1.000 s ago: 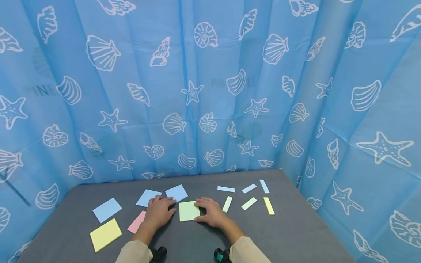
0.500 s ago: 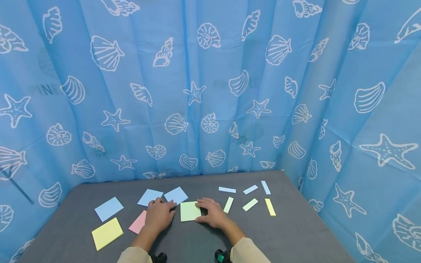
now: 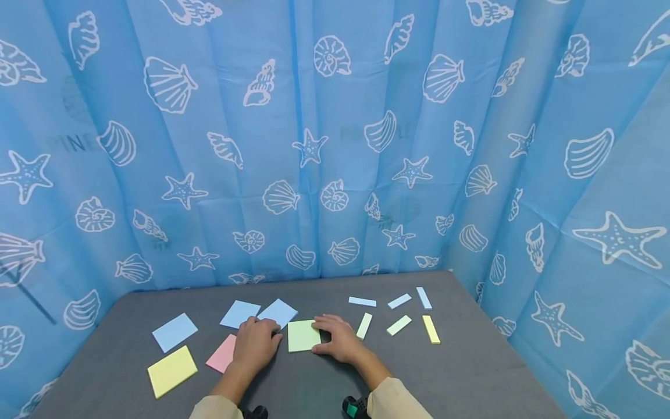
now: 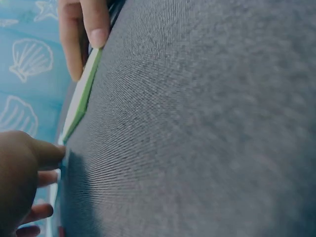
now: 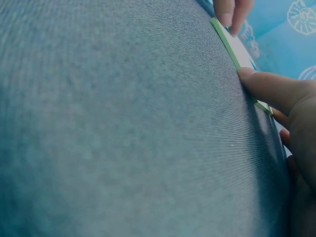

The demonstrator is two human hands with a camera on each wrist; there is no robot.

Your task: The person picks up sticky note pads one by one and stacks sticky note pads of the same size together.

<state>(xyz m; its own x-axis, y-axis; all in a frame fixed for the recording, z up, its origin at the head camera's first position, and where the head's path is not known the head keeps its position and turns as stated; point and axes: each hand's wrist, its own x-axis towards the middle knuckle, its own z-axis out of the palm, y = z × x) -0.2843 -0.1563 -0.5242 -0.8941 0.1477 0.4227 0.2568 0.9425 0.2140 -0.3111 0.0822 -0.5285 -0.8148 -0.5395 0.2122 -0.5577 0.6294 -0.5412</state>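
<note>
In the head view my right hand (image 3: 337,339) holds the pale green sticky note pad (image 3: 303,336) by its right side. Its thumb (image 5: 261,84) lies along the near edge in the right wrist view, with the other fingers toward the far side. My left hand (image 3: 256,342) rests at the near edge of a blue sticky note pad (image 3: 279,312), fingers relaxed and partly covering it. The left thumb (image 4: 52,153) sits beside the green pad, apart from it. Under the left hand's side, a pink sticky note pad (image 3: 222,352) is partly hidden.
Two more blue pads (image 3: 175,332) and a yellow pad (image 3: 172,371) lie on the left. Several narrow strips of sticky notes, blue (image 3: 362,301), green (image 3: 399,325) and yellow (image 3: 431,329), lie on the right. A blue curtain (image 3: 335,145) hangs behind the grey table (image 3: 450,384).
The blue pad by my left hand has slid left and slightly nearer, overlapping or meeting the blue pad beside it. My right hand stays on the green pad. The view has shifted slightly.
</note>
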